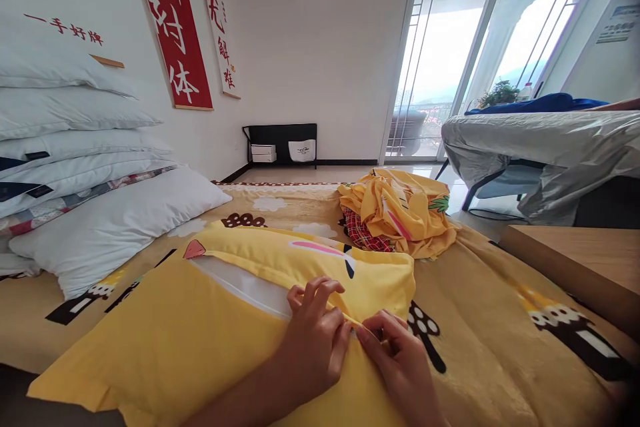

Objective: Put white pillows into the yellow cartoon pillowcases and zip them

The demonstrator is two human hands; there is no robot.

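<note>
A yellow pillowcase (pixel 165 340) lies in front of me on the bed, filled by a white pillow (pixel 245 283) that shows through the long gap in the cover. My left hand (pixel 320 330) is closed on the edge of this opening, thumb and fingers pinched near its right part. Close beside it, my right hand (pixel 397 353) pinches the same edge, nearly touching the left fingertips. A small fastening between the fingertips is too small to make out. Toward the left end the opening gapes apart.
White pillows (pixel 75 107) are stacked at the left. Crumpled yellow pillowcases (pixel 400 210) lie at the far right of the brown patterned bedcover (pixel 480 320). A wooden surface (pixel 580 253) and a plastic-covered table (pixel 545 137) stand to the right. A low black rack (pixel 283 140) is by the wall.
</note>
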